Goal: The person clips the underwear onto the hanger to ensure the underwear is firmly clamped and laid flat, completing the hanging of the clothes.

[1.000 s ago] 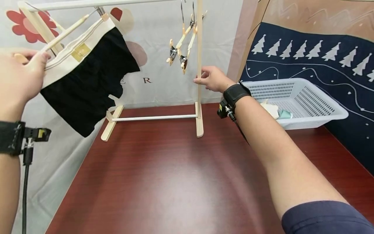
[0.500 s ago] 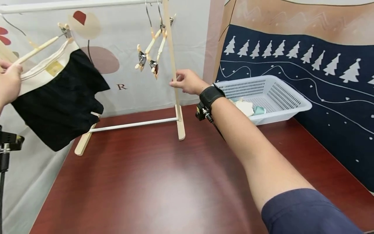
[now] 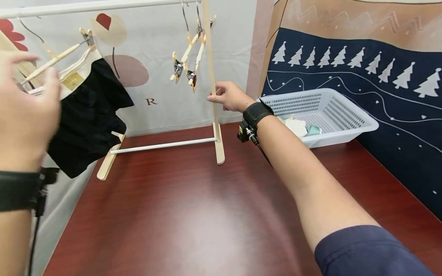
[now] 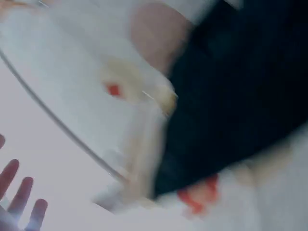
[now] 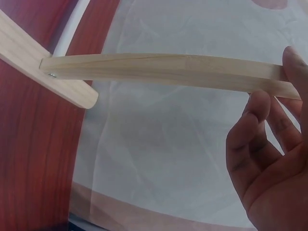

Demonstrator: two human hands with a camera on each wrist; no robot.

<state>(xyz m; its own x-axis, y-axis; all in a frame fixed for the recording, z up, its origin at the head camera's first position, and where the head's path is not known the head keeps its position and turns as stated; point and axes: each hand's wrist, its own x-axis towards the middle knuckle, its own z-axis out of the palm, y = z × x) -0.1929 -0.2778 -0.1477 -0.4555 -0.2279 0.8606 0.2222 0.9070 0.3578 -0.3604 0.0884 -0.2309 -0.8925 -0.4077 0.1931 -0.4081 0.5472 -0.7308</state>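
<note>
Black shorts [image 3: 93,119] with a white waistband and a yellowish label hang clipped to a wooden clip hanger [image 3: 56,61] on the rack's white top bar [image 3: 103,4]. My left hand [image 3: 29,115] is in front of the hanger's near end and overlaps it in the head view. Its fingers [image 4: 21,195] spread apart with nothing between them in the left wrist view, where the shorts are blurred. With thumb and fingertips, my right hand [image 3: 231,96] pinches the rack's upright wooden post [image 5: 159,70] at the right end.
Two bare clip hangers [image 3: 190,53] hang beside the right post. A pale blue plastic basket [image 3: 348,134] with some white and green cloth [image 3: 312,130] stands at the back right. The rack's feet [image 3: 220,149] rest on the red-brown table [image 3: 207,214].
My left hand has let go of the hanger and come away from it. The shorts hang from the bar. The right hand keeps its hold on the post, and the head view has shifted.
</note>
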